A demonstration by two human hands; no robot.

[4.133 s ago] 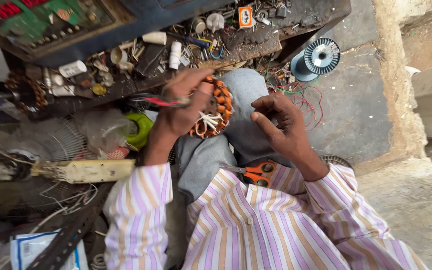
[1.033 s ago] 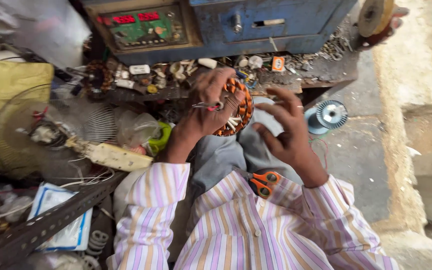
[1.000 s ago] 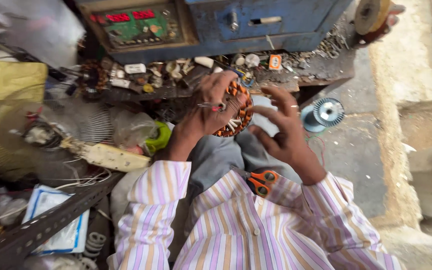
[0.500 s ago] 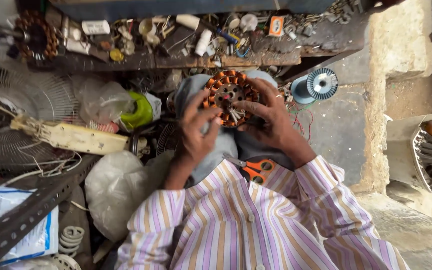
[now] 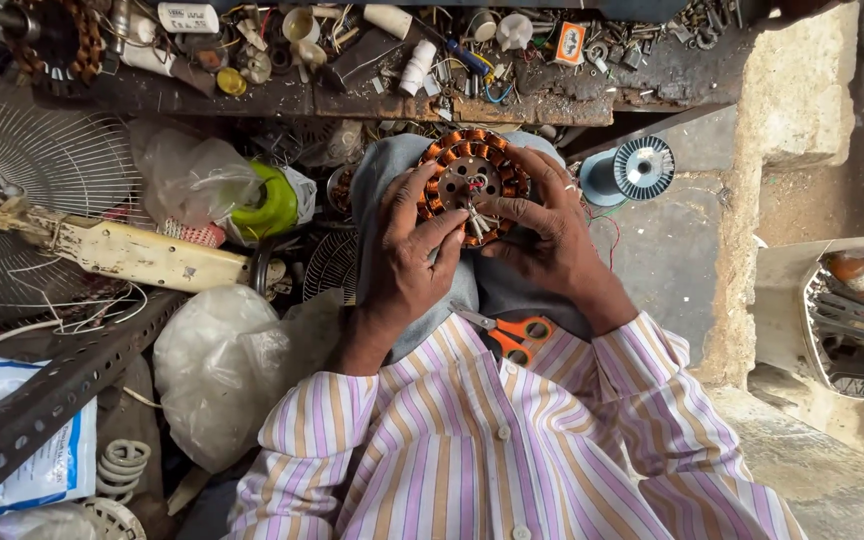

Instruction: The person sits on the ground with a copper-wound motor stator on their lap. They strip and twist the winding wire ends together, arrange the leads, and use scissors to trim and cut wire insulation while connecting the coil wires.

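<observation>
Both forearms reach forward over the lap, sleeves of striped cloth down to the wrists. Left hand [image 5: 407, 265]: back of hand up, fingers [image 5: 439, 228] stretched forward and a little spread, tips angled toward the right hand. Right hand [image 5: 552, 240]: fingers [image 5: 527, 210] curled inward, pointing left, thumb low. Fingertips of both hands nearly meet; wrists apart.

Glossy copper wire coils ring the metal stator [image 5: 472, 185]; scissors [image 5: 514, 335] have smooth orange plastic handles.
</observation>
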